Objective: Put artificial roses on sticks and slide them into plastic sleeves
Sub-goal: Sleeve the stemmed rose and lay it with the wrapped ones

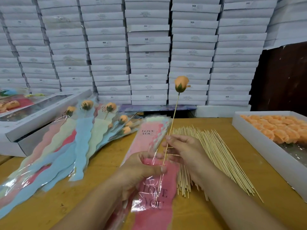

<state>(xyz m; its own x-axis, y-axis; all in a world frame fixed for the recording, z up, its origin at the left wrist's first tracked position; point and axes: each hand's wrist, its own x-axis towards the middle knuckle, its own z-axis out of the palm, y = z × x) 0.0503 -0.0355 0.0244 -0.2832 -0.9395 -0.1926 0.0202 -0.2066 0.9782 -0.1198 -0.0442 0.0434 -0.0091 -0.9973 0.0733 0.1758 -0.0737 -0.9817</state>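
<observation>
Rightward, white box (259, 138) holds orange roses (279, 128) in rows.

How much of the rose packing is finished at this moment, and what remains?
Done: several sleeved roses lie at the left. In hand: the right hand pinches a stick with a rose, its lower end entering the pink sleeve held by the left hand. Left: many bare sticks and boxed roses.

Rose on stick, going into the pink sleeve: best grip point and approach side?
Pinch the bare stick below the rose, probably from the right, as the right hand does. The stick's lower end is already in the pink sleeve, whose mouth the left hand holds, and the petals look soft, so avoid the head.
</observation>
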